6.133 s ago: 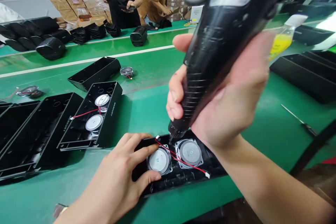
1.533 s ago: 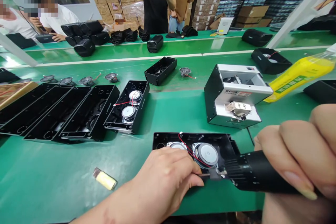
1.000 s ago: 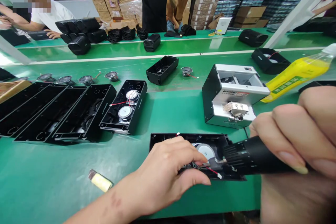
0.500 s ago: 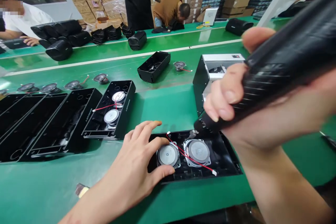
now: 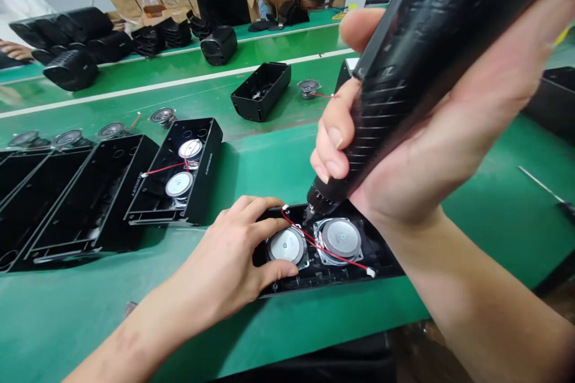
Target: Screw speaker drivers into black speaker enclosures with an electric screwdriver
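Note:
My right hand (image 5: 417, 158) is wrapped around a black electric screwdriver (image 5: 395, 66). Its tip (image 5: 309, 212) points down between two round speaker drivers, near the upper corner of the left one. Both drivers sit back side up in a black speaker housing (image 5: 386, 254) lying on the green bench. My left hand (image 5: 229, 251) grips around the left speaker driver (image 5: 286, 249), thumb on its lower edge and fingers at its upper side and the housing rim. Beside it is the right speaker driver (image 5: 342, 237). A red wire (image 5: 323, 248) with white plugs crosses both.
To the left stands a housing with two drivers (image 5: 213, 158), beside several more housings (image 5: 148, 173). Loose speakers (image 5: 112, 130) lie behind them. Farther back are an open black housing (image 5: 263, 93) and a single speaker (image 5: 309, 88). People work across the bench.
The screwdriver tip has shifted left, from by the right driver to the gap near the left driver's upper corner. My left hand stays on the left driver. The view has shifted somewhat.

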### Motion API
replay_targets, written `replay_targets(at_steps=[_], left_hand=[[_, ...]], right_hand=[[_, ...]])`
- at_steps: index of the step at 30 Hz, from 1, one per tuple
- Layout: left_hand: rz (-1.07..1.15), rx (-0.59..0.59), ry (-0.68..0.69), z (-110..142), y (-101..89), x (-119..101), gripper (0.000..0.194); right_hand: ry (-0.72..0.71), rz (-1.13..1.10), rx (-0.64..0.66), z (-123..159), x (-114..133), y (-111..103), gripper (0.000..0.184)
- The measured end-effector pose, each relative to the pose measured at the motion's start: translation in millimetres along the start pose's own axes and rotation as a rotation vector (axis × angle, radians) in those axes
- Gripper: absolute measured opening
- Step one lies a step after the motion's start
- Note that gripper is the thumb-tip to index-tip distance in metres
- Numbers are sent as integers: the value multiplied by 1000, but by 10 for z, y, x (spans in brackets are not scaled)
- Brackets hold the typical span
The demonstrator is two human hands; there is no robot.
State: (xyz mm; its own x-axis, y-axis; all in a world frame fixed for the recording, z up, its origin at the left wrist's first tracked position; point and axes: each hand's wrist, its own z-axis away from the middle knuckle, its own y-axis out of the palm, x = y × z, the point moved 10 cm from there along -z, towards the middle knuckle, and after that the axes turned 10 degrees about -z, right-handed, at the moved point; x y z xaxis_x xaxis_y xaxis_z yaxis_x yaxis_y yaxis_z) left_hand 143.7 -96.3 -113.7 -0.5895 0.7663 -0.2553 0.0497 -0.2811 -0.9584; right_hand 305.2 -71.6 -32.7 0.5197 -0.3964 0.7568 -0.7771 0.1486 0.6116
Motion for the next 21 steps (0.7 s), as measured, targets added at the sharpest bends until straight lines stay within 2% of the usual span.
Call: replay_targets(at_steps=[4, 12, 16, 21], left_hand=[[31, 2, 5, -6, -16, -17, 45], [67, 6, 14, 6, -24, -30, 45], [82, 16, 13, -4, -24, -29, 45], [93, 30, -4, -11, -22, -26, 45]], right_hand=[[-40, -23, -42, 11, -25, -8, 79], [-38, 93, -8, 42, -142, 9, 60], [-61, 99, 31, 60, -157, 71, 66], [-33, 150, -30, 64, -176, 54, 74]])
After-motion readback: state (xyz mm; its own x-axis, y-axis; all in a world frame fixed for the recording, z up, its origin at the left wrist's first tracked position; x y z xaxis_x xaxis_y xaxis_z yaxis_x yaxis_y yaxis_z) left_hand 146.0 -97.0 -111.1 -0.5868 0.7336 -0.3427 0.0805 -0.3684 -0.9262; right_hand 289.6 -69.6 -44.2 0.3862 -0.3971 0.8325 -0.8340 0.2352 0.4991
